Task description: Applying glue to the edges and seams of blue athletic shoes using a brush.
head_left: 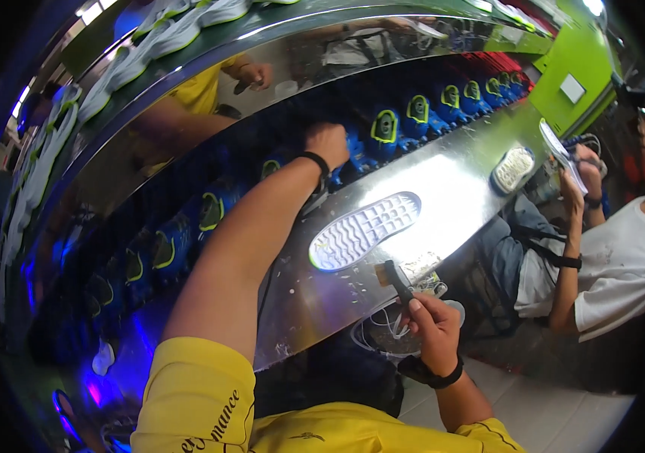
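My left hand (328,145) reaches across to the row of blue shoe uppers and is closed on a blue shoe upper (354,149) with its fingers partly hidden. In my right hand (434,321), near the bench's front edge, is a small brush (393,278) with a dark handle and tan bristles. Between the hands a white shoe sole (365,231) lies flat on the metal bench, its grooved side up. The brush head is just below the sole and apart from it.
More blue uppers with yellow-green collars (384,127) line the back of the metal bench (303,306). Grey soles (130,64) sit on an upper shelf. On the right, a co-worker (613,245) holds another sole (562,155), beside a sole on the bench (513,169).
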Action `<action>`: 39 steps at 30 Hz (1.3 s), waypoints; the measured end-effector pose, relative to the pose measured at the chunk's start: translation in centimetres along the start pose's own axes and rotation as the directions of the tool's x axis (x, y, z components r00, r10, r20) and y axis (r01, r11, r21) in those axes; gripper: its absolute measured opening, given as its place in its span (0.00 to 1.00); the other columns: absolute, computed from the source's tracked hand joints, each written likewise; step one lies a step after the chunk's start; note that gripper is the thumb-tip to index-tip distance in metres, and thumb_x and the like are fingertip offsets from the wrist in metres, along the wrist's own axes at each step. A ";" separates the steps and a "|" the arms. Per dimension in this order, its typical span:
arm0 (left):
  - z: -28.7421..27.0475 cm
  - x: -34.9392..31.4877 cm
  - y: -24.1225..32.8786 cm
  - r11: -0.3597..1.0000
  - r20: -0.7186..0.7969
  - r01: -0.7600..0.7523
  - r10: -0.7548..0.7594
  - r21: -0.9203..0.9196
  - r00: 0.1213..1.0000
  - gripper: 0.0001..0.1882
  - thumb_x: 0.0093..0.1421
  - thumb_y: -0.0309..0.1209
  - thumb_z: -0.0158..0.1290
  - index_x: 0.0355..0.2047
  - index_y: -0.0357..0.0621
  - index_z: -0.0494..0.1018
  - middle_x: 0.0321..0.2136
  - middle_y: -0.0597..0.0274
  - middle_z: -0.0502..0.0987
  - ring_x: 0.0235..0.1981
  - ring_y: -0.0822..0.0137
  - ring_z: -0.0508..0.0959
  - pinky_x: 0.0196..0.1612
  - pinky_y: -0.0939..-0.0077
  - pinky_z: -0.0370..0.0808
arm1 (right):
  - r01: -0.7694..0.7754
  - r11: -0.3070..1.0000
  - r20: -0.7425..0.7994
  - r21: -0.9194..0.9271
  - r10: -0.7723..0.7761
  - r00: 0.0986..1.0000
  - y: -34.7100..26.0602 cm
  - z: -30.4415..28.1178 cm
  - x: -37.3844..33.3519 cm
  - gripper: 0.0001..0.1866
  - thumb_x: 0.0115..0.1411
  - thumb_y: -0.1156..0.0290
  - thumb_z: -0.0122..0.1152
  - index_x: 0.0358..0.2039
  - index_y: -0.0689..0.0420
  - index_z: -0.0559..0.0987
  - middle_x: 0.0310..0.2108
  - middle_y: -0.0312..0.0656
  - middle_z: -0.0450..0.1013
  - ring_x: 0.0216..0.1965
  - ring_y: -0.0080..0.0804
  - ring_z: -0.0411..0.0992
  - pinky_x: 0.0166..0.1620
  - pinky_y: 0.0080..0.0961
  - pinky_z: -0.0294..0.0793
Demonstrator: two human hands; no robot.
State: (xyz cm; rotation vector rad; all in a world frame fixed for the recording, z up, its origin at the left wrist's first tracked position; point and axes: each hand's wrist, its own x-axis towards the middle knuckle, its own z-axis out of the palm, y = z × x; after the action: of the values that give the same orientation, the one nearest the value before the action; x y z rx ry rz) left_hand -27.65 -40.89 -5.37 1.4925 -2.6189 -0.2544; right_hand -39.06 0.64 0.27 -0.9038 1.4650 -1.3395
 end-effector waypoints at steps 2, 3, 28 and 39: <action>-1.6 -1.4 0.1 0.998 0.066 0.026 -0.022 -0.064 0.998 0.28 0.54 0.43 0.65 0.52 0.38 0.82 0.48 0.32 0.82 0.52 0.41 0.83 0.59 0.50 0.79 | -0.016 1.000 0.010 0.004 0.016 1.000 0.2 0.5 -0.3 0.13 0.73 0.71 0.60 0.47 0.69 0.85 0.27 0.35 0.79 0.27 0.16 0.70 0.31 0.17 0.66; -1.5 -2.0 0.2 0.991 0.033 0.074 -0.070 -0.115 0.997 0.29 0.56 0.44 0.63 0.54 0.38 0.81 0.49 0.31 0.81 0.53 0.40 0.82 0.59 0.49 0.78 | -0.024 1.000 0.000 0.010 0.024 1.000 0.2 0.8 -0.3 0.13 0.73 0.71 0.61 0.47 0.69 0.85 0.27 0.35 0.79 0.26 0.16 0.69 0.31 0.17 0.66; -10.9 -37.1 -11.3 -0.437 0.071 -0.060 -0.279 -0.897 0.958 0.24 0.67 0.38 0.65 0.60 0.46 0.76 0.48 0.62 0.84 0.48 0.67 0.84 0.55 0.63 0.81 | 0.174 0.971 0.184 -0.164 -0.143 0.972 -2.3 8.4 -3.2 0.14 0.74 0.67 0.58 0.43 0.65 0.85 0.23 0.30 0.72 0.22 0.12 0.62 0.26 0.14 0.55; -8.9 -52.1 -7.8 0.815 -0.621 -0.080 -0.370 -0.574 0.691 0.46 0.43 0.33 0.80 0.62 0.41 0.72 0.55 0.52 0.81 0.54 0.57 0.83 0.60 0.60 0.78 | 0.229 0.933 0.467 -0.278 -0.078 0.881 -0.4 16.9 -3.7 0.14 0.69 0.68 0.66 0.46 0.69 0.83 0.28 0.36 0.79 0.31 0.18 0.73 0.36 0.21 0.72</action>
State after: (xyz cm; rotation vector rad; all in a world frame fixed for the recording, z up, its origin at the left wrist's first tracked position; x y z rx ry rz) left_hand 7.04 -0.77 0.86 1.2386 -1.5947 -0.3396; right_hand -21.94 -1.17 1.59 -1.4689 1.2791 -0.9168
